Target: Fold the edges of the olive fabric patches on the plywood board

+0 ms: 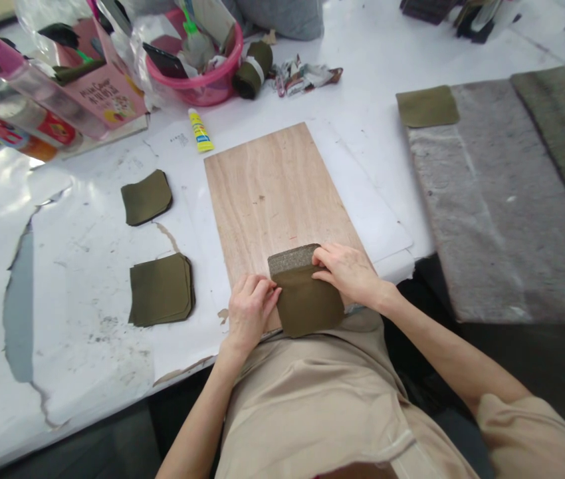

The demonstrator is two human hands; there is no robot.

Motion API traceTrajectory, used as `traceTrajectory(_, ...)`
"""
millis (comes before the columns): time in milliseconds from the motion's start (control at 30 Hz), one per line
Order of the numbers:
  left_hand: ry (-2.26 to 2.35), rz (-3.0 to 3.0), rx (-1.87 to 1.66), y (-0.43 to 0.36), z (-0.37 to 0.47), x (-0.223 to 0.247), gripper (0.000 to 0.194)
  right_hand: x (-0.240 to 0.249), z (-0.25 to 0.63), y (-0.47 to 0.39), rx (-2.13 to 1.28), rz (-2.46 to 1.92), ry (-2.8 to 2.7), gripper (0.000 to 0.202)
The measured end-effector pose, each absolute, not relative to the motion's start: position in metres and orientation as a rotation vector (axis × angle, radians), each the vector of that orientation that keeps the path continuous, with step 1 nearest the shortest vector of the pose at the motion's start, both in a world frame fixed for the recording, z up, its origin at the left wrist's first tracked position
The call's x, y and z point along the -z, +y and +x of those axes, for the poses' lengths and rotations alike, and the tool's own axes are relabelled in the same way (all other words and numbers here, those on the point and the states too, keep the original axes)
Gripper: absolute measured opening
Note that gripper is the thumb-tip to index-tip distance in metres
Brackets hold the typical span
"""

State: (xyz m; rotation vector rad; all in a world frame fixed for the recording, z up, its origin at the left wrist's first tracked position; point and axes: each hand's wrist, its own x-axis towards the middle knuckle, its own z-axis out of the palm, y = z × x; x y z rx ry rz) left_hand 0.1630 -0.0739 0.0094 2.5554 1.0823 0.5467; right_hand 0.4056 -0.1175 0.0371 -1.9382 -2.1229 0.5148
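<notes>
An olive fabric piece [310, 306] lies over the near edge of a wooden board [272, 199], with a speckled grey-brown strip along its far edge. My left hand [252, 306] pinches the piece's left edge between thumb and fingers. At the upper right corner, my right hand [345, 269] grips the piece near the strip with its fingers curled. Left of the board lie two stacks of olive pieces, a larger near stack [160, 291] and a smaller far stack [147, 197].
Beyond the board are a yellow tube [200, 131], a pink basket [207, 86], an olive roll [252, 70] and crumpled wrappers [307, 76]. Bottles and a pink box [108, 93] stand at the far left. A grey padded board [502, 199] bearing an olive piece [428, 106] is on the right.
</notes>
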Motion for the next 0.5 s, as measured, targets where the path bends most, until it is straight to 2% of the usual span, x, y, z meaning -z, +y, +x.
traceTrajectory(267,1.117,2.587,-0.534,-0.076,0.163,-0.015,0.008,-0.046,0.402,-0.12,-0.536,-1.817,-2.189,0.014)
traceTrajectory(433,1.006,2.642,-0.543,-0.075,0.18,-0.029,0.025,-0.047,0.4,-0.133,-0.944,-1.649,-1.755,0.01)
traceTrajectory(500,0.895,2.644,-0.503,-0.072,0.189,-0.032,0.025,-0.045,0.399,-0.136,-1.088,-1.557,-1.492,0.009)
